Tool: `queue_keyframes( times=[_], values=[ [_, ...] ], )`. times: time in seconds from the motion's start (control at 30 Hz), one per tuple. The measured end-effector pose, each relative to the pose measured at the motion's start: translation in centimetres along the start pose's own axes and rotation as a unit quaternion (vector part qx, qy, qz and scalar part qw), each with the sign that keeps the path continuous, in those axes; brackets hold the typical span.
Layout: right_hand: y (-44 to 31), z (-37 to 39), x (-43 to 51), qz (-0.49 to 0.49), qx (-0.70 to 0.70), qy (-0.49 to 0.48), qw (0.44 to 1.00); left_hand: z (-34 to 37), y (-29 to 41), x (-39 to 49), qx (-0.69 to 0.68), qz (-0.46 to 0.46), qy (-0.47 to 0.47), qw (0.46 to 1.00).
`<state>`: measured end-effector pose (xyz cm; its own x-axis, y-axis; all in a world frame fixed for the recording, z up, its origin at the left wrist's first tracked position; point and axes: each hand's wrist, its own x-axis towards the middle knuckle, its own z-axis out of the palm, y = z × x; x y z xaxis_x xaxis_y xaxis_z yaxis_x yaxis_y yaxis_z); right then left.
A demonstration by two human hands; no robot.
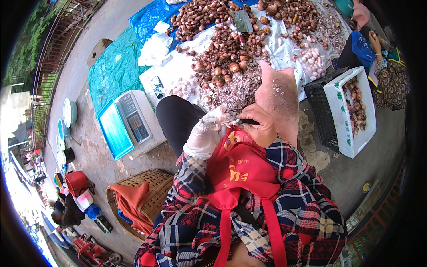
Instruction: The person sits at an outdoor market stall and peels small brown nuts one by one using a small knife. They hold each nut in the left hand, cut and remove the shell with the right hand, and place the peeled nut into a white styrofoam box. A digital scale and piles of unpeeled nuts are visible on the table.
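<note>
My left hand [205,135] wears a thin white plastic glove, its fingers bent in front of my chest. Bare and close on its right, my right hand [259,124] pinches a narrow black object [249,121], perhaps a handle. The fingertips of both hands meet above the red apron [242,167]; what the gloved fingers hold cannot be made out. Beyond them lie pale and purplish peelings [235,91] and a heap of brown taro-like corms [217,50]. A cleaver [243,21] with a red handle rests on this heap.
Left stand a digital scale [136,116] with a blue tray and a woven basket [155,190] with orange cloth. A phone [156,86] lies ahead. Right are a bag of peeled corms [312,61], a black crate [322,116], a foam box [367,133] and a seated person [377,60].
</note>
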<state>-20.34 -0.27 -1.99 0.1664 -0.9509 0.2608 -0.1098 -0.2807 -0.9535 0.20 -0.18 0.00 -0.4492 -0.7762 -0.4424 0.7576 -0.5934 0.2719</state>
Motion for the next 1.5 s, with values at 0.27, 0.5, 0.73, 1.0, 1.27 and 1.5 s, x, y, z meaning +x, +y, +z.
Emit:
queue_keyframes(
  times=[0.27, 0.5, 0.73, 1.0, 1.27, 1.5],
  values=[
    [1.0, -0.3, 0.4, -0.068, -0.097, 0.053, 0.992, 0.8, 0.1, -0.2, -0.060, -0.013, -0.037, 0.997],
    [0.8, 0.3, 0.2, -0.018, -0.021, 0.106, 0.994, -1.5, -0.5, 0.1, -0.217, -0.054, 0.013, 0.975],
    [1.4, 0.3, 0.2, -0.018, -0.093, 0.123, 0.988, 0.8, -0.4, -0.5, -0.214, -0.071, -0.038, 0.974],
    [1.7, 0.4, 0.1, -0.001, -0.089, 0.137, 0.987, -0.3, -0.7, -0.2, -0.165, -0.039, -0.078, 0.982],
    [-0.1, 0.2, 0.2, -0.070, -0.068, 0.037, 0.995, -0.6, -0.6, -0.4, 0.063, 0.065, -0.010, 0.996],
    [0.0, -0.5, 0.5, -0.051, -0.031, -0.022, 0.998, 0.7, -0.2, -0.4, 0.154, 0.046, 0.042, 0.986]
  ],
)
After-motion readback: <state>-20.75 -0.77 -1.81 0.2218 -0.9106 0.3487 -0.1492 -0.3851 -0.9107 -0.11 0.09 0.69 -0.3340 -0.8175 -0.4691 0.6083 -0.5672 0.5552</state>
